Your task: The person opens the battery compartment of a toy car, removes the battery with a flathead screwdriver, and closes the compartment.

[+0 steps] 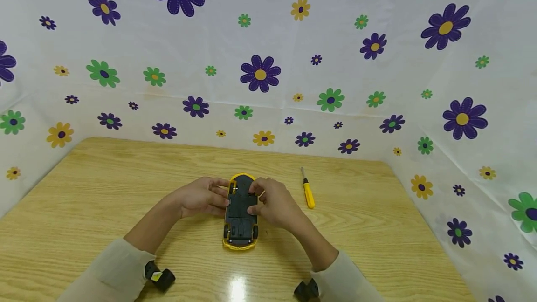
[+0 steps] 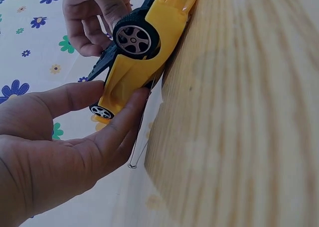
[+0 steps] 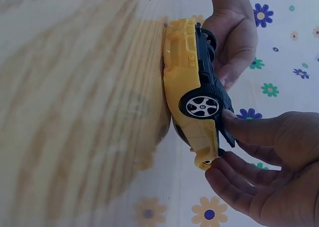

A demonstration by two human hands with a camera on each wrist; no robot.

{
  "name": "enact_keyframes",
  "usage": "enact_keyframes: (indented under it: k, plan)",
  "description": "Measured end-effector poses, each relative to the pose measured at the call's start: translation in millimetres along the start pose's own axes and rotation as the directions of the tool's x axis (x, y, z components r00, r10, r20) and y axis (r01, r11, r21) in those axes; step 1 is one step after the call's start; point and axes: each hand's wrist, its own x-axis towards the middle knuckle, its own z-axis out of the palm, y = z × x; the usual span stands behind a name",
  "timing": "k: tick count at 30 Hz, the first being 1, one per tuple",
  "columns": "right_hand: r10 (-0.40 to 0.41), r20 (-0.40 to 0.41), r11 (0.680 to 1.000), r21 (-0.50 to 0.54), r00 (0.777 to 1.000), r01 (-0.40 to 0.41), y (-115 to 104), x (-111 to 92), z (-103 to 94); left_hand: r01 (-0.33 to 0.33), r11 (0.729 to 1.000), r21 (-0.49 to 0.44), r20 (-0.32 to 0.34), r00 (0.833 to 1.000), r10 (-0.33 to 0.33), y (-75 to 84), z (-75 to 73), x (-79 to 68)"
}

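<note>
Car (image 1: 240,218) lies wheels-up, low centre of frame; left hand (image 1: 203,198), half-curled, grips its side; right hand (image 1: 274,203), half-curled, pinches its edge.

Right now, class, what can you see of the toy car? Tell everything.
The toy car lies upside down on the table, its dark base facing up. The glossy yellow body looks plastic, with black-tyred, silvery spoked wheels. At its far end the base appears lifted from the body. The left hand and right hand hold either side.
</note>
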Motion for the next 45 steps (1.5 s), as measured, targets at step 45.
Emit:
enact_keyframes:
  k: [45]
  plan:
    - [-0.095,-0.086,0.934,0.336,0.992,0.119,34.1,10.0,-41.2,0.009,1.000,0.012,-0.009,1.000,-0.009,2.2,1.4,-0.8]
